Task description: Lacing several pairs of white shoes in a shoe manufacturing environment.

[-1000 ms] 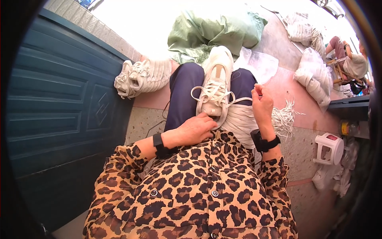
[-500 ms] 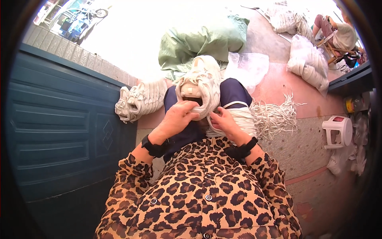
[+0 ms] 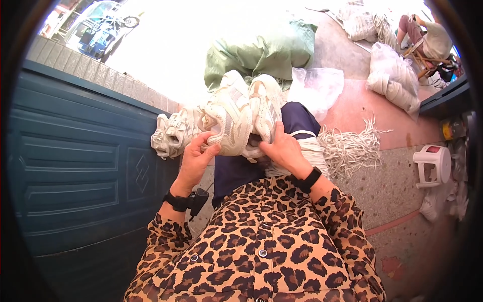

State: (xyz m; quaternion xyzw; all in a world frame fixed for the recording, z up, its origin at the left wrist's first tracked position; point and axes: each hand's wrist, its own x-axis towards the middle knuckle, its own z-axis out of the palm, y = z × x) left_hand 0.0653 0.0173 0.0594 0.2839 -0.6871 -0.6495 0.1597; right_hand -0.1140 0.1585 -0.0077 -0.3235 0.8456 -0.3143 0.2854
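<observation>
Two white sneakers are side by side above my lap, toes pointing away. My left hand (image 3: 193, 160) grips the heel of the left sneaker (image 3: 230, 121), fingers at its collar. The right sneaker (image 3: 265, 103) has its heel end in my right hand (image 3: 287, 152), thumb by the opening; its row of eyelets faces up and I see no lace through them. A bundle of white laces (image 3: 313, 153) lies across my right thigh. Beside it, more loose laces (image 3: 352, 148) spread in a pile.
Several white sneakers (image 3: 171, 137) stand in a row by the blue panelled door (image 3: 75, 161). A green sack (image 3: 261, 50) and clear plastic bag (image 3: 317, 90) lie ahead. To the right are a filled bag (image 3: 392, 80), a white stool (image 3: 432, 166) and a seated person (image 3: 435, 40).
One sneaker was between my hands; now two show. The left sneaker has moved left with my left hand, and my right hand has come up onto the second one.
</observation>
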